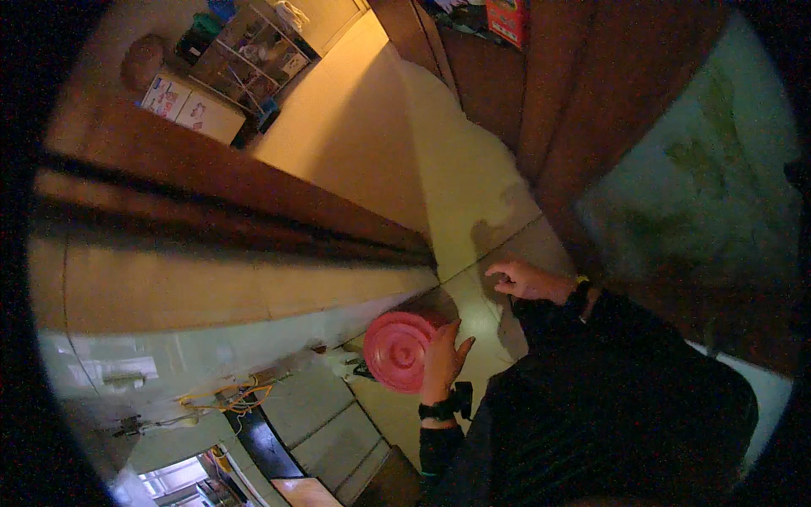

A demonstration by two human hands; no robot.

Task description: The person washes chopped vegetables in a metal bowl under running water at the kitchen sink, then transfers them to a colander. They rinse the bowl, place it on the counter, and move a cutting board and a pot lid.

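A pink round plastic lid or bucket top (pixel 398 352) with concentric rings stands low by the wall, above the tiled floor. My left hand (pixel 442 364) reaches over its right edge, thumb apart from the fingers; whether it touches the plastic is hard to tell. Nothing shows in that hand. Farther up and to the right, my right hand (pixel 523 280) hangs above the floor with half-curled fingers and a gap between thumb and forefinger. I see nothing in it. Both wrists wear dark bands under black sleeves.
A brown wooden door frame (pixel 355 222) rises left of the doorway. Dark wooden furniture (pixel 551 82) stands on the right, with a red box (pixel 507 22) on it. Beyond the doorway are a shelf rack (pixel 253 57) and a white cabinet (pixel 193 111). Yellow cables (pixel 234 398) run along the lower-left wall.
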